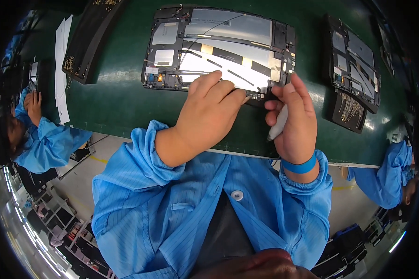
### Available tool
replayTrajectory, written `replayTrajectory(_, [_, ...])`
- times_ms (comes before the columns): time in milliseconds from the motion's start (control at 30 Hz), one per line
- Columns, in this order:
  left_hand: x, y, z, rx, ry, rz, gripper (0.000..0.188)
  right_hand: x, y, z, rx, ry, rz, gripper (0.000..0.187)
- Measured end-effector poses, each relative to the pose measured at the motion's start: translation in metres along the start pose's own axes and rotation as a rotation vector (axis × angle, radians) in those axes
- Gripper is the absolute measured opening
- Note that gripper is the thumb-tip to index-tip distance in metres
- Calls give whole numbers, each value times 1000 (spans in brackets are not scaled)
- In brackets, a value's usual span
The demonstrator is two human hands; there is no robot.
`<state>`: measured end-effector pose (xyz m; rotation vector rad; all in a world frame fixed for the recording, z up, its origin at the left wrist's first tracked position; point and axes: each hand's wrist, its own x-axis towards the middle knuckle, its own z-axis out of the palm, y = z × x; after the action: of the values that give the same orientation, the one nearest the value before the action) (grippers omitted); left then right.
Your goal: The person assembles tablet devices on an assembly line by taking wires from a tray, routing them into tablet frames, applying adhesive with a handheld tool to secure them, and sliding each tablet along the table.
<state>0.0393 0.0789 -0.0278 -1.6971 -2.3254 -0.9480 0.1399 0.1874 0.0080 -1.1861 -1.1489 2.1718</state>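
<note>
An opened tablet [225, 65] lies on the green bench in front of me, its silver battery panels, black tapes and thin cables exposed. My left hand [207, 111] rests over its near edge, with fingers curled and pressed together against the frame. What those fingertips pinch, if anything, is hidden. At the tablet's near right corner, my right hand [300, 123] is closed around a whitish pen-shaped tool [279, 123]. The tool's dark end points back toward me; its other end is hidden by the fingers. The right thumb and forefinger are raised beside the corner.
Another opened tablet [354, 63] lies at the right, overlapping a dark tray of thin cables [348, 110]. A long black tray [89, 44] with small gold-coloured parts stands at the left, beside white paper strips [62, 69]. Co-workers in blue sit at both sides.
</note>
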Motion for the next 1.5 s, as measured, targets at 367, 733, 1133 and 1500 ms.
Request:
replayTrajectory(367, [11,0,-12,-39,-169,-46,16,22,7,11,-275,110,-589,41])
replayTrajectory(733, [10,0,-13,12,-206,-38,14,27,25,5,-323,-10,-817,31])
replayTrajectory(1133, [12,-1,-13,-45,-202,-51,18,25,20,7,-442,-75,-899,22])
replayTrajectory(1500, [11,2,-14,-12,-180,-10,17,28,25,19,-735,-113,-1087,17])
